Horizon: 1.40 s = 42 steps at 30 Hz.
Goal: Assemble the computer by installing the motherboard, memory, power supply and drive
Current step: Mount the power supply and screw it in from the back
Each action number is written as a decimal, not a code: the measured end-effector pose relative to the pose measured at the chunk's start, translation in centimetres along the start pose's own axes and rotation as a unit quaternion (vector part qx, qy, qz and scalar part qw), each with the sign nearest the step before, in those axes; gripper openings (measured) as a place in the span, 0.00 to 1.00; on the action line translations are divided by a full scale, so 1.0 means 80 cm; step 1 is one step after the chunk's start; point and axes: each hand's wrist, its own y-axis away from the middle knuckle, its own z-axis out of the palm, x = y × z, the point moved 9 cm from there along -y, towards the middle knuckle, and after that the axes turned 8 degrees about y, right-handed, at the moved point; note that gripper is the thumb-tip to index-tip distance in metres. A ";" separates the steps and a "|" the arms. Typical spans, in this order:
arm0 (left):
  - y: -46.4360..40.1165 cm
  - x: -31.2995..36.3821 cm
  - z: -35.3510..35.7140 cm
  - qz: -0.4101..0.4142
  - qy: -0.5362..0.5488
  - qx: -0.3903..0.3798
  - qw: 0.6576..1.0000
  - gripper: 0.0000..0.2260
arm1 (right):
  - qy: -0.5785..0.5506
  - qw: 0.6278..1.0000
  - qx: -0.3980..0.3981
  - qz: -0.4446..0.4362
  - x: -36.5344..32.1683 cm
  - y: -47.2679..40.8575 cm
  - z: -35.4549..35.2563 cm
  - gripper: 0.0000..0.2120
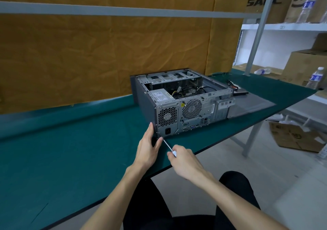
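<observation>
- Your right hand (184, 160) has its fingers curled around the white handle of a screwdriver (169, 147); its thin metal shaft points to the lower rear corner of the computer case (184, 99).
- Your left hand (150, 146) holds this same corner, fingers pressed together on the dark side, thumb near the tip.
- The open case lies on the green table (70, 150); the power supply (161, 95) sits inside.
- The grey metal rear has two round perforated fan grilles.
- Beside the case lies a flat side panel (251, 106); behind it, a dark drive (238, 92) with cables.
- Three water bottles and cardboard boxes stand on the shelves at right.

Cardboard boxes (299, 137), water bottles (315, 77), perhaps tarpaulin (106, 53).
</observation>
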 end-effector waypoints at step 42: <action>-0.014 0.078 -0.005 -0.084 0.354 0.009 0.931 0.14 | -0.043 0.998 0.039 -0.013 -0.045 0.004 -0.094 0.12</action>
